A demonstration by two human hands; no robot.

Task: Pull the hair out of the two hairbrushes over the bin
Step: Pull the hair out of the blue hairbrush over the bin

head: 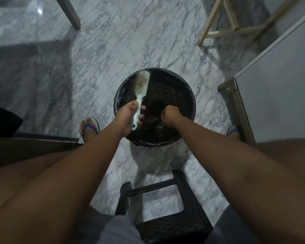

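Only the head camera to go on here. The bin (189, 95) sits on the marble floor (113, 41) and everything happens right over it. The left hand (128, 118) is wrapped tight round the handle of a pale hairbrush (143, 83). The brush head sticks out over the far left part of the bin's rim, bristles facing up. There's a mat of fuzz and hair in the bristles, so this one isn't clean yet imo.

The right hand (169, 115) hangs over the near side of the bin with its fingers bunched together. There's a dark clump just beside it, but it's too murky to tell if that's pinched hair or just the bin liner. The second brush isn't visible anywhere.

My tips for this step:
- Bring the brush head further inside the bin's rim so loose bits drop in, not onto the floor.
- Hook the fingers under the mat at the base of the bristles and lift it off along the rows in one sheet, rather than plucking strands.
- Keep the handle grip firm so the brush doesn't twist.
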